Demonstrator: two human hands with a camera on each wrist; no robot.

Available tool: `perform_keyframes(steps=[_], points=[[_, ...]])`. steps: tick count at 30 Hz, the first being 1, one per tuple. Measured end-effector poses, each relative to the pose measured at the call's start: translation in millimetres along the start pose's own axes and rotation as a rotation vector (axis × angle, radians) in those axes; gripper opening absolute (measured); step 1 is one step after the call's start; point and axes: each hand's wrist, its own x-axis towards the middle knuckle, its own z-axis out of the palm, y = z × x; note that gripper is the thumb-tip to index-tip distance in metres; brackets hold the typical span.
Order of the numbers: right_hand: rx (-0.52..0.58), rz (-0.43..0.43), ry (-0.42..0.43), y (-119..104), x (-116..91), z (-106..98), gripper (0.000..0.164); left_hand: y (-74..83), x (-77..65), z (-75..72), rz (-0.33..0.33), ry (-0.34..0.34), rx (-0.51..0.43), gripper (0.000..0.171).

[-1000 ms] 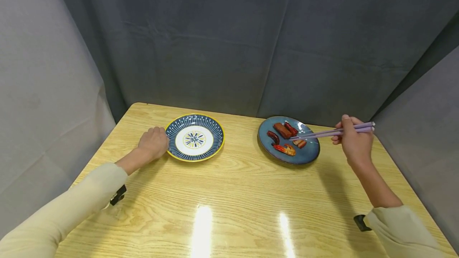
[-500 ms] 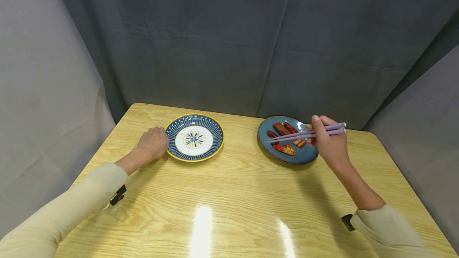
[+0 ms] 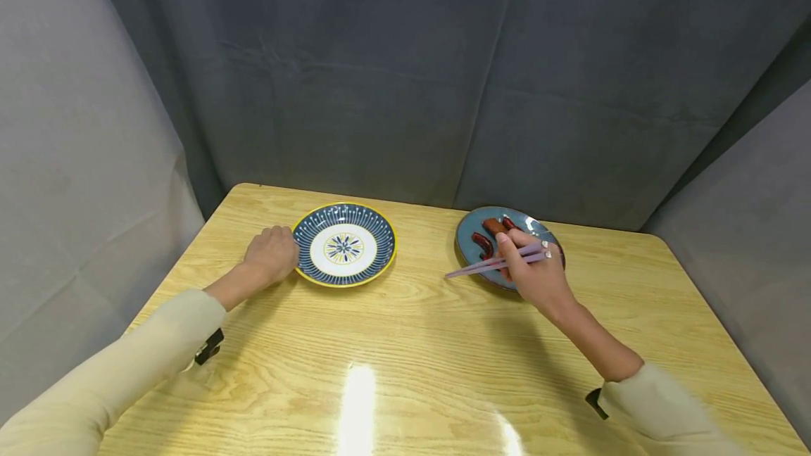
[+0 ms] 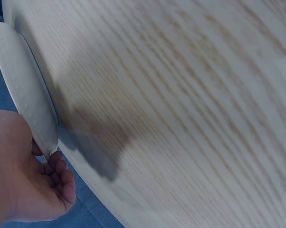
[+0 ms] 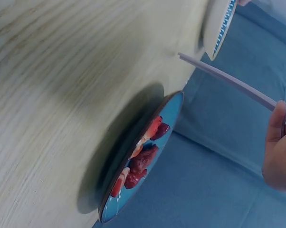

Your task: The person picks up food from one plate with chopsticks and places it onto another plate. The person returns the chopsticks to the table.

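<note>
My left hand (image 3: pixel 271 255) pinches the left rim of a white plate with a navy and yellow pattern (image 3: pixel 344 248). The left wrist view shows the thumb and curled fingers at the edge of this plate (image 4: pixel 26 80). In my right hand (image 3: pixel 538 280) is a pair of lilac chopsticks (image 3: pixel 484 266), tips together and nothing between them. They point left past the edge of a blue plate (image 3: pixel 467 227). On that plate lie several food pieces, among them a brown block (image 3: pixel 493 225) and a dark red curved piece (image 3: pixel 481 243); the hand hides others in the head view.
Both plates sit near the back edge of a light wooden table (image 3: pixel 405 343), with bare wood between them. A dark grey curtain (image 3: pixel 380 90) hangs behind, and pale cloth walls (image 3: pixel 82 160) stand at the sides.
My right hand has moved left with the chopsticks, from right of the blue plate to over it; the tips have passed beyond its left edge. The left hand stays at the patterned plate.
</note>
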Motion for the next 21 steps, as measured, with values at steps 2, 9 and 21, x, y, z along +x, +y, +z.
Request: perform_keyframes(steps=[2, 9, 21], points=[[0.02, -0.005, -0.017, -1, -2, 3, 0.032, 0.2, 0.0, 0.4, 0.0, 0.002, -0.002, 0.03], [0.012, -0.203, -0.044, 26, -3, 18, 0.033, -0.8, 0.1, 0.8, 0.012, 0.011, 0.015, 0.03], [-0.345, -0.696, -0.185, 27, -19, 41, 0.026, -0.8, 1.2, 1.1, 0.004, 0.002, -0.014, 0.03]])
